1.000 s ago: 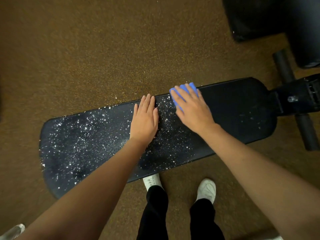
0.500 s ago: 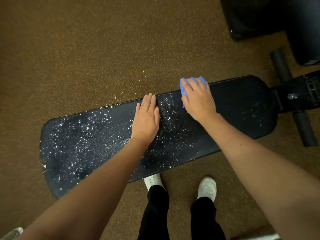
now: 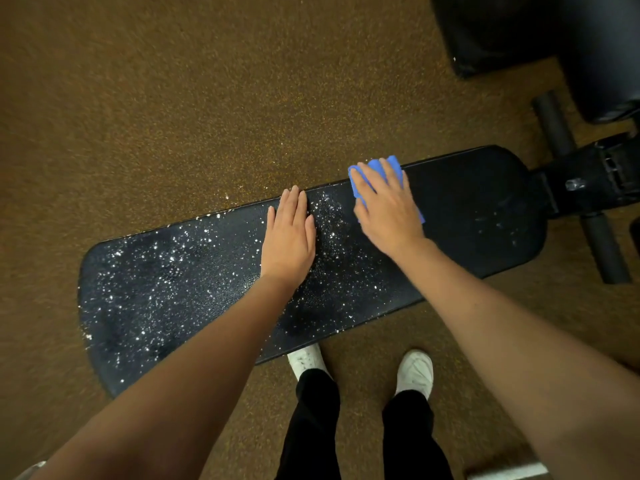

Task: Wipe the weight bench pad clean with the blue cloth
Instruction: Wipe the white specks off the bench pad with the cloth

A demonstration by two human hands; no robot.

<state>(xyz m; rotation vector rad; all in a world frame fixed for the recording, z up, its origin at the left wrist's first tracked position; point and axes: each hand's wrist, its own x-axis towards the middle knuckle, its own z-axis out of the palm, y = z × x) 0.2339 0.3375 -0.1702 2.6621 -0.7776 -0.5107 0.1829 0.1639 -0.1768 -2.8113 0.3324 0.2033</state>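
The long black weight bench pad lies across the view, its left and middle parts speckled with white flecks, its right end mostly dark. My right hand presses the folded blue cloth flat on the pad near its far edge, right of centre. Most of the cloth is hidden under the fingers. My left hand rests flat on the pad's middle, fingers together, holding nothing.
The bench frame and foam rollers stick out at the right end. Black padded equipment stands at the top right. Brown speckled floor surrounds the bench, with white flecks beside its far edge. My white shoes stand close to the near edge.
My right hand slid the cloth to the right along the far edge, then back a little to the left. My left hand stayed flat in place.
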